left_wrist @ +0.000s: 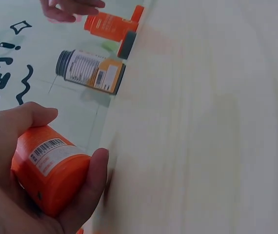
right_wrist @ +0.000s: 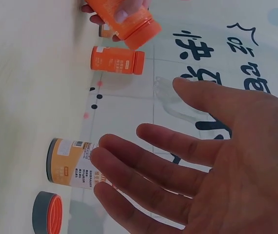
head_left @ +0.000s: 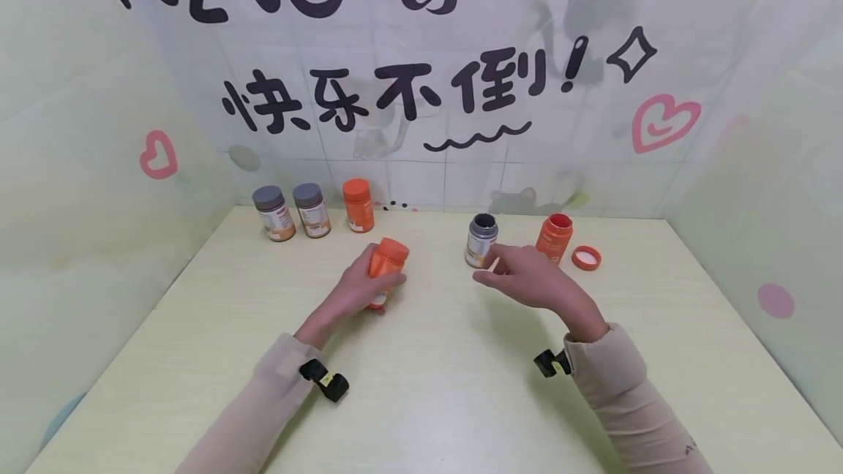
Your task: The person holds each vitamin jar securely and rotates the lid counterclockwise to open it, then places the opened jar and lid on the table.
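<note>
Orange bottle (head_left: 386,263), tilted (capped), in left hand (head_left: 358,286)

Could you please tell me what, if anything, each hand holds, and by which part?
The left hand grips a capped orange bottle around its body; the right hand holds nothing.

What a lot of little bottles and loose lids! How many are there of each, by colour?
Orange bottles: 3
Grey bottles: 3
Orange loose lid: 1
Grey loose lid: 1
Total: 8
</note>
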{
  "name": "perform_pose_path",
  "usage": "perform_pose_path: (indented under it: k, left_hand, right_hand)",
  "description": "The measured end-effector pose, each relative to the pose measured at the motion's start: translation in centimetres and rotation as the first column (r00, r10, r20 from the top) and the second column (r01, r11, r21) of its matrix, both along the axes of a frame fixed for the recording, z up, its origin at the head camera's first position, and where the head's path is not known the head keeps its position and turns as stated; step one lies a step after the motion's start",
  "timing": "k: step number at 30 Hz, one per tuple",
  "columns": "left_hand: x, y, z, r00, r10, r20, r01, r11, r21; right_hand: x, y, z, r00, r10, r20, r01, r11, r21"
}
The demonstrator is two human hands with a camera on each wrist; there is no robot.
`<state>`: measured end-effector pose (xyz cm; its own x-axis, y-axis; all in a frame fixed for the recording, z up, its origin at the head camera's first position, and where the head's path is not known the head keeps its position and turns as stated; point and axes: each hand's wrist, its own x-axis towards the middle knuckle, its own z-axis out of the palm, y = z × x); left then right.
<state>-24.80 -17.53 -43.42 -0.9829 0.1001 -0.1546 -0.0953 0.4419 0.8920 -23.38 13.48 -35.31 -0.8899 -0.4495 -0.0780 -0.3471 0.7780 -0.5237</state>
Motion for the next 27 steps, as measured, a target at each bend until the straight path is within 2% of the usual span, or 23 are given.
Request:
perform_pose_path:
  k: [9, 15, 23, 27]
  left_hand:
    - [1.3, 3.4, 0.0, 0.997, -0.072, -0.007, 0.072, 0.997, -0.019]
    - [1.6, 5.8, 0.2, 0.992, -0.129, -0.004, 0.129, 0.992, -0.005]
    - [2.2, 8.5, 0.3, 0.97, -0.242, 0.003, 0.242, 0.97, -0.023]
    - [2.7, 9.2, 0.4, 0.964, -0.267, 0.02, 0.268, 0.963, -0.037]
  right_hand:
    - [0.1, -0.6, -0.4, 1.0, -0.012, 0.001, 0.012, 0.999, -0.037]
    - [0.1, -1.0, -0.8, 0.999, -0.022, 0.026, 0.024, 0.997, -0.075]
    - [0.2, -1.5, -1.4, 0.998, -0.058, 0.033, 0.06, 0.995, -0.074]
    - [0.1, -1.7, -1.6, 0.998, -0.055, 0.009, 0.056, 0.997, -0.047]
